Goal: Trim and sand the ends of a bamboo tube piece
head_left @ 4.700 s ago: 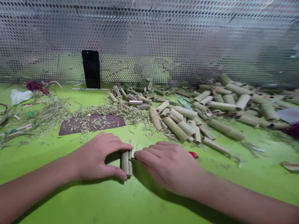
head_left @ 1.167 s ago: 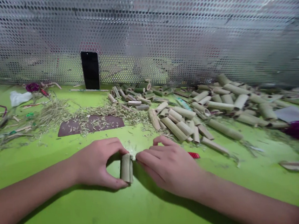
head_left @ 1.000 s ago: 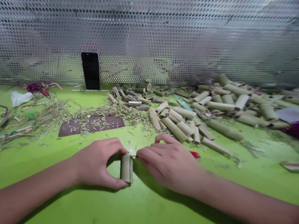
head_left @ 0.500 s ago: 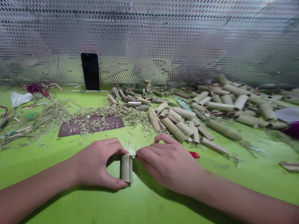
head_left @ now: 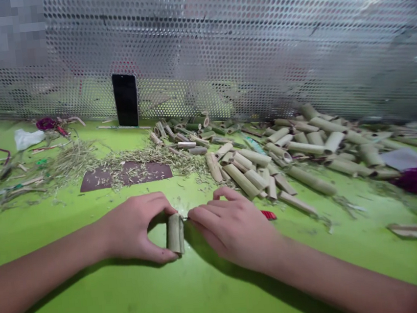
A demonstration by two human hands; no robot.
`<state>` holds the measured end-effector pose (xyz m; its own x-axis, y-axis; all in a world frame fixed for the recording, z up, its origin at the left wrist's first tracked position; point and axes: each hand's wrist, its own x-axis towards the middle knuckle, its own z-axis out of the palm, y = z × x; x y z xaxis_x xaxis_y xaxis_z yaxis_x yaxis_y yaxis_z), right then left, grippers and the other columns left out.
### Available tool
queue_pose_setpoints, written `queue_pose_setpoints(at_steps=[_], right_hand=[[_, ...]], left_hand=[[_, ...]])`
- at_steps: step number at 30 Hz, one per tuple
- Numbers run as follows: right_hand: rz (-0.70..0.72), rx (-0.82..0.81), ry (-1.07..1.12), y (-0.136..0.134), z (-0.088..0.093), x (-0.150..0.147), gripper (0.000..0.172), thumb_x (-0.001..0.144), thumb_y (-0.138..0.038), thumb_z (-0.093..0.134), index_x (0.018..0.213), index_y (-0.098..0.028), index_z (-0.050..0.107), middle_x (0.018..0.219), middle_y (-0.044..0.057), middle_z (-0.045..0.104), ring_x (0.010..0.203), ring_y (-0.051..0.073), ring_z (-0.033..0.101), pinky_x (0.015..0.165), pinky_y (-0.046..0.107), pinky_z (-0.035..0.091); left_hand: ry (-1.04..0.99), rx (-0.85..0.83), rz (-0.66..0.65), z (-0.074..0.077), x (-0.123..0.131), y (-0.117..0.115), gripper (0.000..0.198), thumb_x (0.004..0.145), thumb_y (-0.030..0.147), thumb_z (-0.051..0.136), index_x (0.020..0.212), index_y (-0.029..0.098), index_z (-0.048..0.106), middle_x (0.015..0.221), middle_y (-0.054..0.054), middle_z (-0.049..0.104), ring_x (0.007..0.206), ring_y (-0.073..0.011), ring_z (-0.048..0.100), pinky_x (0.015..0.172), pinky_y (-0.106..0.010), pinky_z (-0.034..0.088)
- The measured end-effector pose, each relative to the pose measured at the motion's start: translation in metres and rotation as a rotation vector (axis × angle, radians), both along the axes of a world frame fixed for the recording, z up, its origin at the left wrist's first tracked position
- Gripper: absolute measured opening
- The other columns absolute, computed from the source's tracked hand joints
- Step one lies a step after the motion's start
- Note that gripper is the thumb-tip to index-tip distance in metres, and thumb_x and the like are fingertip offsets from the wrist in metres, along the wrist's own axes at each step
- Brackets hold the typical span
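Bamboo piece [head_left: 174,234]: short and stubby, pale grey-green, rounded on the left flank, with a narrow lengthwise ridge or split edge down the right flank.
Bamboo axis: running away from the body, nearly straight, far end leaning a touch to the right and pointing toward the brown sheet [head_left: 92,180]; near end pointing back at the body.
Bamboo place: nearer the body than the brown sheet, in front of its right end, over the bright green worktop [head_left: 126,302]; too hard to tell whether resting on it.
Left hand [head_left: 142,229]: clamped on the bamboo piece end to end, thumb at the near end, fingertips at the far end, palm arched wide of its flank.
Slim tool [head_left: 185,219]: thin and dark, reaching the far right corner of the bamboo piece; exact contact too small to tell.
Right hand [head_left: 233,228]: closed round the slim tool, nearer than the brown sheet and off to its right; red end [head_left: 268,215] showing past the knuckles.
Shavings [head_left: 142,156]: scattered over the brown sheet and heaped along its far edge.
Bamboo tubes [head_left: 243,180]: piled loosely, right of the brown sheet.
Phone [head_left: 126,100]: upright, beyond the brown sheet, before a perforated panel [head_left: 190,45].
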<state>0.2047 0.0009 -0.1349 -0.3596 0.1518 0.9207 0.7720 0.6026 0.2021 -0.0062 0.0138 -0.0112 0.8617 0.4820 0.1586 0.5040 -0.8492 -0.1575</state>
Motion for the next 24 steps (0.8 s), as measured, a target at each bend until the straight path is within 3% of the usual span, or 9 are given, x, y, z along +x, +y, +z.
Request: queue_pose_setpoints(at_steps=[24], right_hand=[[0.032,-0.031,-0.026,-0.0007,0.0015,-0.0007,0.022,0.091,-0.006,0.05,0.077,-0.019,0.06,0.06,-0.005,0.063,0.05,0.011,0.048,0.076,0.03,0.033]], left_hand=[[0.024,0.0,0.002,0.0017,0.0007,0.0001,0.039,0.068,0.039,0.084,0.098,0.019,0.068,0.091,-0.002,0.062,0.078,-0.019,0.057,0.069,-0.029,0.046]])
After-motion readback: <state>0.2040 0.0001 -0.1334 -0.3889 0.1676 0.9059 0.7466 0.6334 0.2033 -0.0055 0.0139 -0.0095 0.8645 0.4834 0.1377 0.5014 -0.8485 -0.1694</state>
